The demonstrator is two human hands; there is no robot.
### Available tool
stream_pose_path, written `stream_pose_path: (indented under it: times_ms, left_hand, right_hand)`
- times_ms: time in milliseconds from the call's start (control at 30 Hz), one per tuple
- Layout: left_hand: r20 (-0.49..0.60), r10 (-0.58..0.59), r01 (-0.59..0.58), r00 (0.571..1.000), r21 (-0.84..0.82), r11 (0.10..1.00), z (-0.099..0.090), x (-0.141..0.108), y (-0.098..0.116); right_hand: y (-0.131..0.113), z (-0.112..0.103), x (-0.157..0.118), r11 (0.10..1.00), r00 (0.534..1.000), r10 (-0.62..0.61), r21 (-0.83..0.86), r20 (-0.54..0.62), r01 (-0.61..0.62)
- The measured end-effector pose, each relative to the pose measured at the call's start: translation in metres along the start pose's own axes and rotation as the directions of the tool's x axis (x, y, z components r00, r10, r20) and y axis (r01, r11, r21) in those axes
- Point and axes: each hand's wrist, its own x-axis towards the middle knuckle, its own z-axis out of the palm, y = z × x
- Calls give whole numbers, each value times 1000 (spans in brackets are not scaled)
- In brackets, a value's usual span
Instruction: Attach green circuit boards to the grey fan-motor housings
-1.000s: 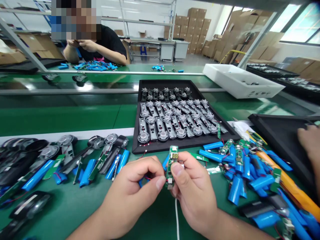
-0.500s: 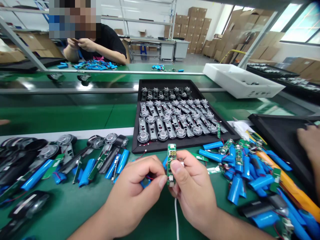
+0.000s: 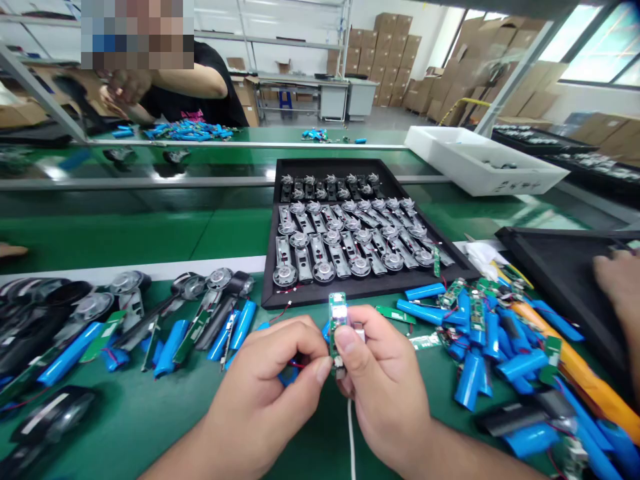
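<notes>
A small green circuit board [image 3: 337, 327] with a display stands upright between my hands, its face glowing bright. My right hand [image 3: 385, 387] grips it, thumb pressed against its right edge. My left hand [image 3: 265, 383] curls closed beside the board's lower end, around a thin red wire [image 3: 299, 365]. Partly hidden beneath those fingers lies a blue cylindrical cell [image 3: 287, 377]. A white cable [image 3: 351, 433] runs down from the board's lower end toward me.
A black tray of speaker assemblies [image 3: 350, 290] stands just beyond my hands. Loose blue cells and green boards [image 3: 500, 347] are heaped to the right; speaker parts and cells [image 3: 170, 333] lie to the left. Another person's hand [image 3: 620, 283] rests on a black tray [image 3: 550, 267] at right.
The board's display has gone from red digits to a bright white glare. The board sits slightly lower in my hands. The person across the table has raised their hands.
</notes>
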Motion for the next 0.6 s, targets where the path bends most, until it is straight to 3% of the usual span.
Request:
stream_pose_path:
  times_ms: [300, 600]
  left_hand:
    - [7, 12, -12, 1000, 2, 1000, 3, -4, -2]
    - [31, 20, -21, 999, 21, 1000, 8, -5, -5]
  right_hand:
    - [-1, -1, 0, 999, 999, -44, -4, -1, 44]
    - [-5, -1, 3, 984, 994, -103, -148, -24, 99]
